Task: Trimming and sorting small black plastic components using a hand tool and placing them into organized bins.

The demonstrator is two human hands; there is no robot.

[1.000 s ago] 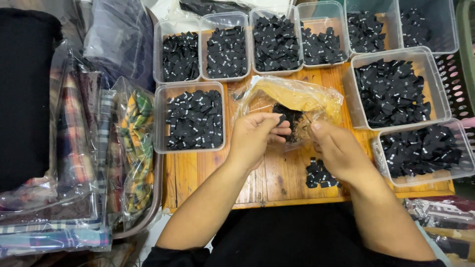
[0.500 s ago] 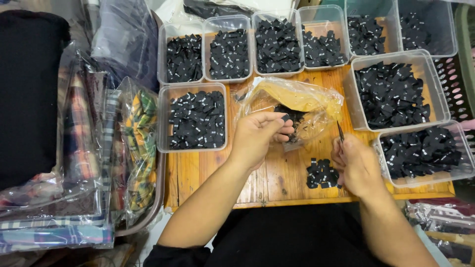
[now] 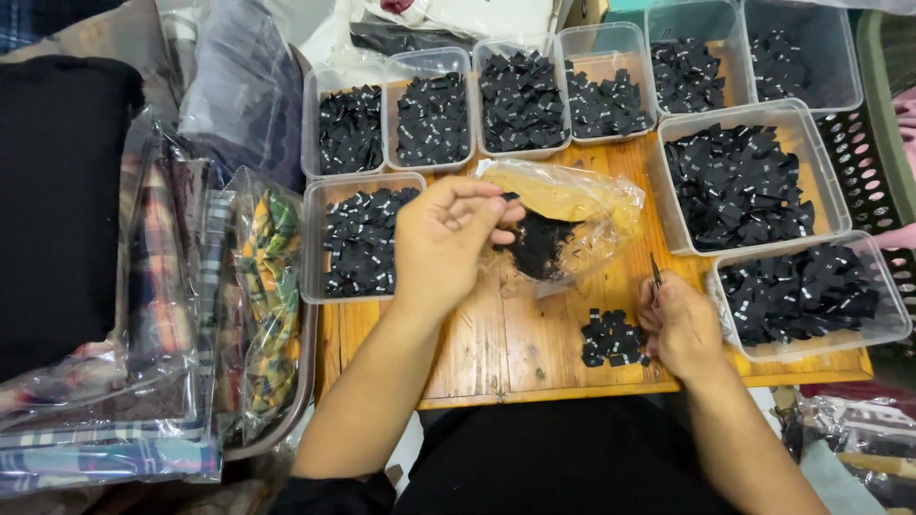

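My left hand (image 3: 448,243) pinches the open edge of a clear plastic bag (image 3: 572,205) lying on the wooden table (image 3: 496,343); the bag holds a clump of small black pieces (image 3: 539,243). My right hand (image 3: 679,324) rests near the table's front edge, holding a thin dark pointed tool (image 3: 655,271), maybe tweezers. Its fingers touch a small pile of black folded labels (image 3: 611,338).
Several clear plastic tubs of black labels ring the table: one at the left (image 3: 361,238), a row at the back (image 3: 520,95), two at the right (image 3: 739,176) (image 3: 806,296). Bagged plaid cloth (image 3: 172,305) is stacked at the left, black fabric (image 3: 57,191) beyond.
My right hand has left the bag and moved down and right to the small pile of labels. My left hand still holds the bag's edge.
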